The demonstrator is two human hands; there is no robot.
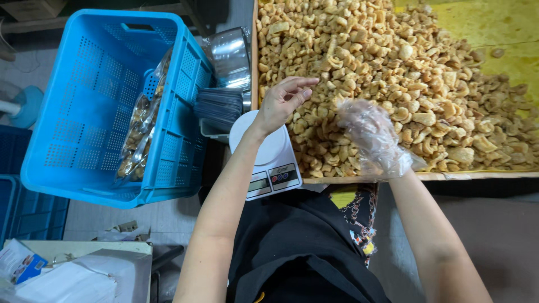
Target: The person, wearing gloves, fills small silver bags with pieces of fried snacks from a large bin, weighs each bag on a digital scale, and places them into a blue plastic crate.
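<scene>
Snack heap point(393, 73): runs off the top and right picture edges; extent unknown.
Right hand point(373, 137): wrapped in a filmy plastic glove; fingers blurred, grip unclear.
Kitchen scale point(269, 157): platform partly hidden by the left hand point(281, 104) and forearm; display too small to read.
Bagged snacks point(140, 126) in the blue crate point(73, 112): contents indistinct behind the mesh wall.

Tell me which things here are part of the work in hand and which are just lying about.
In use: heap of golden fried snack pieces, white digital kitchen scale, blue perforated plastic crate, clear filled snack bag.
Lying about: shiny steel bowl, white paper packets.
</scene>
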